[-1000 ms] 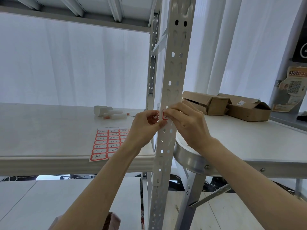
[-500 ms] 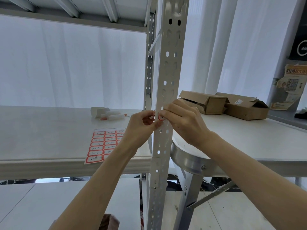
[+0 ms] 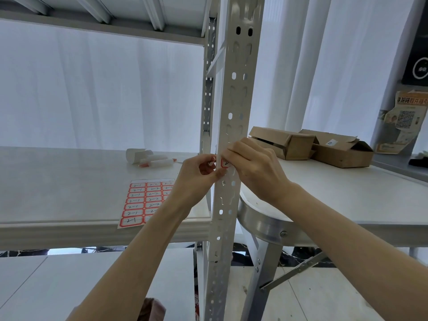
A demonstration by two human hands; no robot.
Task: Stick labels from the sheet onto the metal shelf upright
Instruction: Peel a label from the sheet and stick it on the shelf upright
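Observation:
A perforated white metal upright (image 3: pixel 234 93) of the shelf runs top to bottom through the middle of the view. A small red-bordered label (image 3: pixel 224 163) lies against its front face at hand height. My left hand (image 3: pixel 196 177) pinches the label's left edge at the upright's corner. My right hand (image 3: pixel 252 167) holds the label's right side, its fingertips on the upright's face and covering part of the label. The label sheet (image 3: pixel 146 200), red-bordered labels with handwriting, lies flat on the shelf board (image 3: pixel 58 186) left of the upright, partly hidden by my left forearm.
White tubes and a paper roll (image 3: pixel 148 157) lie further back on the shelf board. Right of the upright stands a white table (image 3: pixel 335 205) with two open cardboard boxes (image 3: pixel 310 145). A second upright (image 3: pixel 207 89) rises behind. A lower shelf board (image 3: pixel 69 274) is below.
Both hands have stayed on the label at the upright, with only small finger shifts. The camera has drifted slightly.

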